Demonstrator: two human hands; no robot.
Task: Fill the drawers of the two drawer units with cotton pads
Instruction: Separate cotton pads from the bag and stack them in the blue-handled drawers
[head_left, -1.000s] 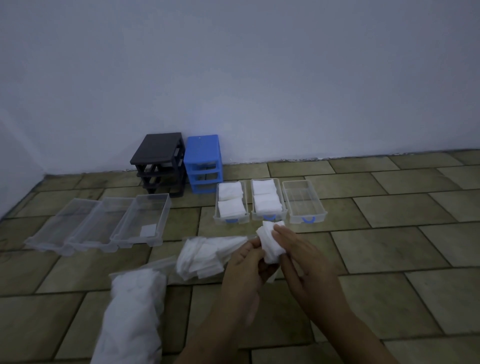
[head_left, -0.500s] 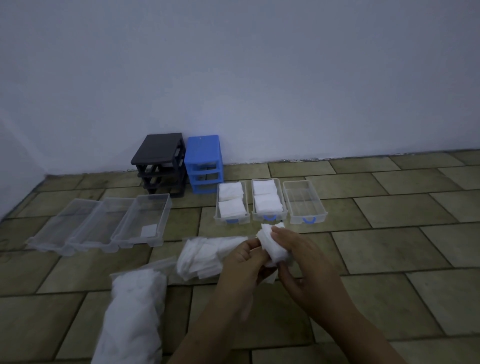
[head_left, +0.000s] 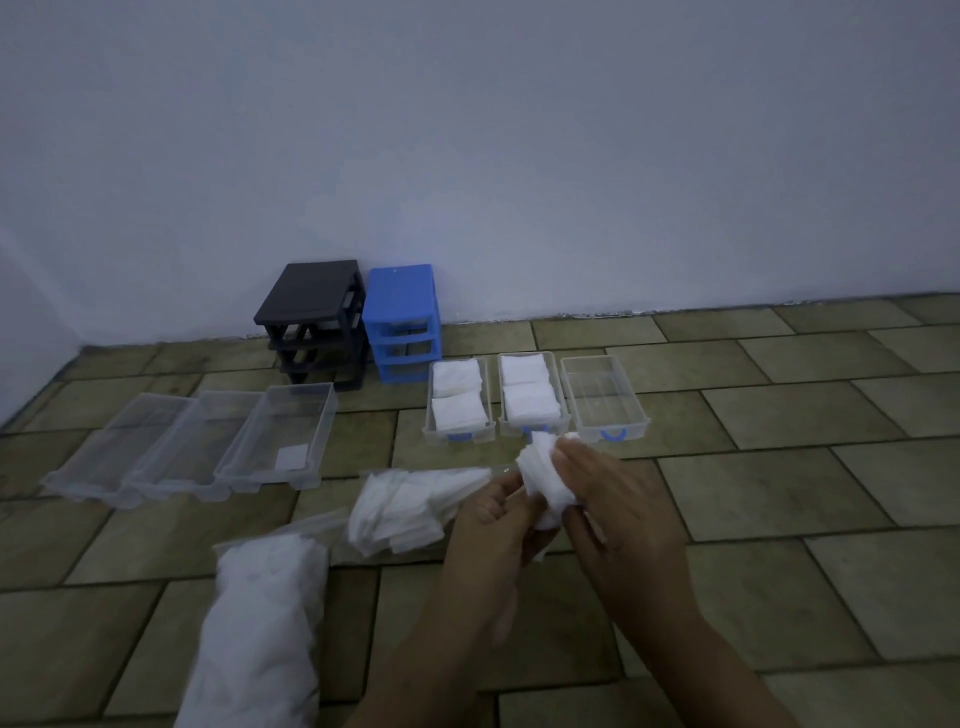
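Note:
A stack of white cotton pads (head_left: 545, 480) is held between both hands above the tiled floor. My left hand (head_left: 491, 535) grips its lower left side and my right hand (head_left: 618, 514) curls over its right side. Behind them stand three clear drawers with blue handles: two hold pads (head_left: 457, 402) (head_left: 529, 395), the right one (head_left: 605, 397) has none. Against the wall stand the black drawer unit (head_left: 311, 322) and the blue drawer unit (head_left: 402, 322), both with open slots.
Three larger clear drawers (head_left: 197, 441) lie in a row at the left; the nearest holds a single pad (head_left: 291, 458). An open bag with loose pads (head_left: 405, 506) lies left of my hands. A full plastic bag of pads (head_left: 260, 634) lies at the lower left.
Both hands have kept working the stack of pads in place; my left hand has shifted slightly along its lower side. Nothing else has moved.

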